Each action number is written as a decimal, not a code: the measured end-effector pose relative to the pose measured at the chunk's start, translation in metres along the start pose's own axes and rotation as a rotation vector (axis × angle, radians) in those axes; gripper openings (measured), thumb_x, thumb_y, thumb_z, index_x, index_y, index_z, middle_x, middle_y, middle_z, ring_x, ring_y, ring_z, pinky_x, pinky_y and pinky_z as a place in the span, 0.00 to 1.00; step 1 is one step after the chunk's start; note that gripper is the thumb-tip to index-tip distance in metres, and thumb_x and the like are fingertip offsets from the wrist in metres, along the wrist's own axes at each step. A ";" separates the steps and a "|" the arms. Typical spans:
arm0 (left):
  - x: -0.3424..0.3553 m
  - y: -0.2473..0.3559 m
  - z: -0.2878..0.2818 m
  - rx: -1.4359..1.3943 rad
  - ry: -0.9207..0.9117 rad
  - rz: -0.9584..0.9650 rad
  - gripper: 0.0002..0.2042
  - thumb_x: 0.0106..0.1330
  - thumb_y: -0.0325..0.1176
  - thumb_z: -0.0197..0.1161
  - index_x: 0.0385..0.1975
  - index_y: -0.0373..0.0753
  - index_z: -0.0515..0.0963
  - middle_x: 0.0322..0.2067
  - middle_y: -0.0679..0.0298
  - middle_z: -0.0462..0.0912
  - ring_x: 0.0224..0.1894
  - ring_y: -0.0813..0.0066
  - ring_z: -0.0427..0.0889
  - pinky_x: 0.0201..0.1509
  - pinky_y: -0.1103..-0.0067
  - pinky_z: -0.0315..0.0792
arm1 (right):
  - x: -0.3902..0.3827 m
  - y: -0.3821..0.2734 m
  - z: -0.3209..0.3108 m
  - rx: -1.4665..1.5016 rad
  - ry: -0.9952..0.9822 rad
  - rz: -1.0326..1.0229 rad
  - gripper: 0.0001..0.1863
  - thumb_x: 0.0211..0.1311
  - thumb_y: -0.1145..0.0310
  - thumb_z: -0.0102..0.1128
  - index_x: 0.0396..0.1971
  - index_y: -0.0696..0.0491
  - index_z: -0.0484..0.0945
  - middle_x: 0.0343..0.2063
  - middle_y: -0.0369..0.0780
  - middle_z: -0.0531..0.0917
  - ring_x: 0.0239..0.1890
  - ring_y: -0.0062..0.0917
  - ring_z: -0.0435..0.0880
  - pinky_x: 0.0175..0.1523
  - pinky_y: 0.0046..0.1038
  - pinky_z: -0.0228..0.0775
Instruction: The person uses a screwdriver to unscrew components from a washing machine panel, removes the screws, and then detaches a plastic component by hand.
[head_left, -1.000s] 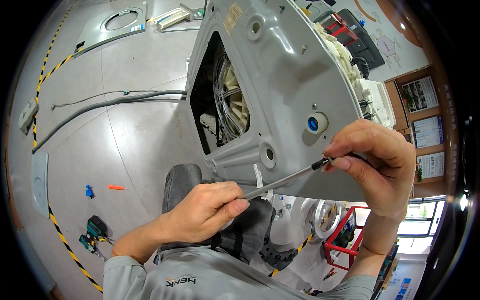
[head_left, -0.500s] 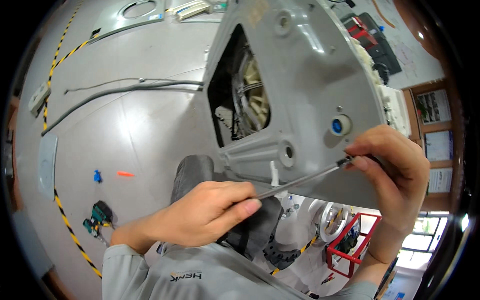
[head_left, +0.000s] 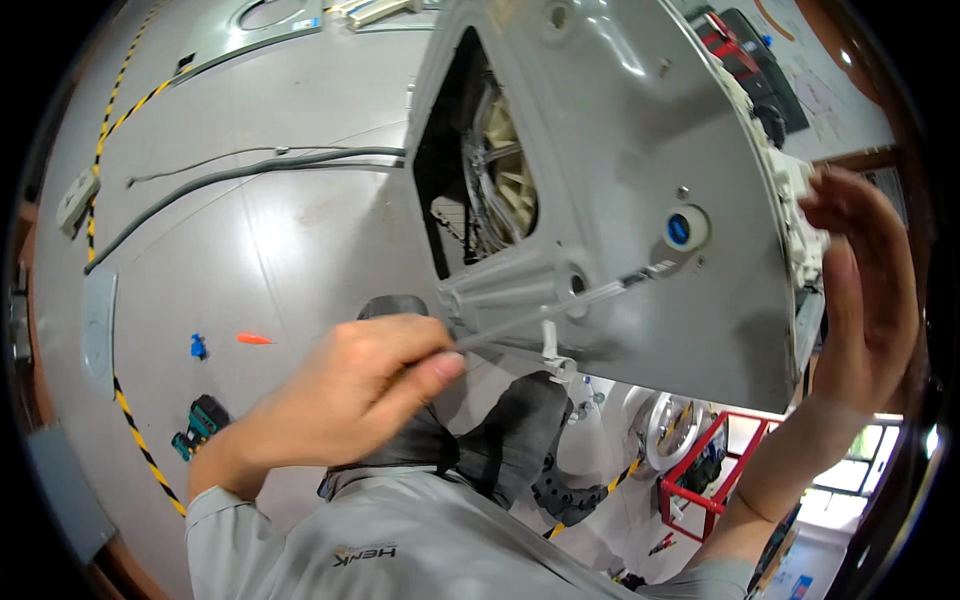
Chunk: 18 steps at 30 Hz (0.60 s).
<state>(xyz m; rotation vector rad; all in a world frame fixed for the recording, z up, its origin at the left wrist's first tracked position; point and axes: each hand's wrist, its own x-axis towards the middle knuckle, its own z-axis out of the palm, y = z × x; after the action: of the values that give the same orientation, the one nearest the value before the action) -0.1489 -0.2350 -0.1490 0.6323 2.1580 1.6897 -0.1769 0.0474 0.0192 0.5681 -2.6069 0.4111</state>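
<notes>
Slender metal rod (head_left: 560, 305): thin, grey, straight; lies slanted across the lower rear face of the panel, lower end pinched in the left hand (head_left: 370, 385), upper end blurred near the blue round fitting (head_left: 679, 229); grey sheet-metal rear panel of a washing machine (head_left: 640, 150): tilted, with 1 large dark opening (head_left: 450, 200) showing a cream spoked pulley wheel (head_left: 505, 180); right hand (head_left: 865, 290) rests open at the panel's right edge.
</notes>
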 end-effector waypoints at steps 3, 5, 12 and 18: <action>0.006 0.000 -0.006 0.184 0.035 -0.051 0.13 0.71 0.34 0.58 0.27 0.33 0.70 0.22 0.53 0.70 0.25 0.51 0.72 0.30 0.65 0.66 | 0.006 0.020 0.000 -0.105 -0.191 0.111 0.31 0.68 0.49 0.55 0.61 0.59 0.72 0.56 0.48 0.77 0.55 0.35 0.78 0.61 0.35 0.69; 0.010 0.001 -0.008 0.244 0.018 -0.021 0.12 0.71 0.33 0.58 0.28 0.32 0.71 0.21 0.54 0.70 0.23 0.57 0.70 0.29 0.68 0.64 | 0.000 0.026 0.008 0.017 -0.240 0.203 0.39 0.61 0.41 0.60 0.61 0.58 0.72 0.49 0.48 0.80 0.51 0.33 0.78 0.53 0.31 0.71; 0.026 0.009 0.001 0.357 -0.006 0.087 0.12 0.70 0.34 0.59 0.27 0.35 0.71 0.21 0.55 0.72 0.23 0.51 0.73 0.26 0.64 0.65 | -0.010 0.018 0.009 0.170 -0.263 0.444 0.31 0.66 0.54 0.60 0.60 0.61 0.72 0.48 0.47 0.80 0.46 0.26 0.80 0.51 0.23 0.69; 0.038 0.014 0.005 0.389 0.006 0.122 0.11 0.70 0.34 0.59 0.27 0.35 0.72 0.20 0.55 0.72 0.22 0.52 0.74 0.26 0.65 0.65 | -0.007 0.016 0.006 0.169 -0.319 0.477 0.31 0.66 0.56 0.60 0.62 0.61 0.71 0.53 0.49 0.79 0.55 0.30 0.79 0.60 0.25 0.67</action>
<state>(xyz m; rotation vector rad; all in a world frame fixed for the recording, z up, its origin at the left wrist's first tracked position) -0.1768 -0.2081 -0.1361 0.8769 2.5215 1.3306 -0.1805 0.0609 0.0075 0.0520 -3.0317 0.7483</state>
